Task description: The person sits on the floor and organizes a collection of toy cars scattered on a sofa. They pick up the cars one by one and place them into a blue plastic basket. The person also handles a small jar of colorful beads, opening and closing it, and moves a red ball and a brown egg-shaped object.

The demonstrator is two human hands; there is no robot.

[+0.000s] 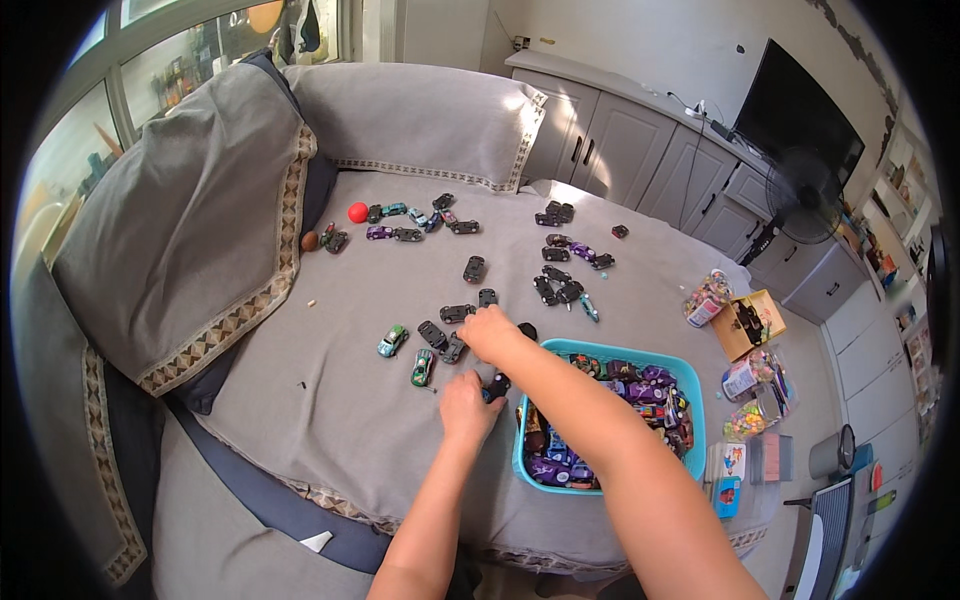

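My left hand (466, 408) has its thumb and fingers closed on a dark toy car (497, 386) just left of a turquoise basket. Palm down, my right hand (488, 334) reaches across the basket's corner, its fingers curled at the edge of a black toy car (453, 348); the fingertips are partly hidden. Beside them lie more overturned cars, including a black one (432, 335) and another (457, 314). Two upright cars, a light green one (393, 340) and a green-and-red one (422, 367), sit to the left. The turquoise basket (517, 455) holds many purple, blue and orange cars.
Groups of toy cars (408, 235) lie farther back on the grey cloth (330, 400), near a red ball (358, 212). Along the right edge stand jars of colourful bits (708, 298) and a wooden box (750, 325). Cushions (190, 220) rise at left; a fan (803, 195) stands beyond.
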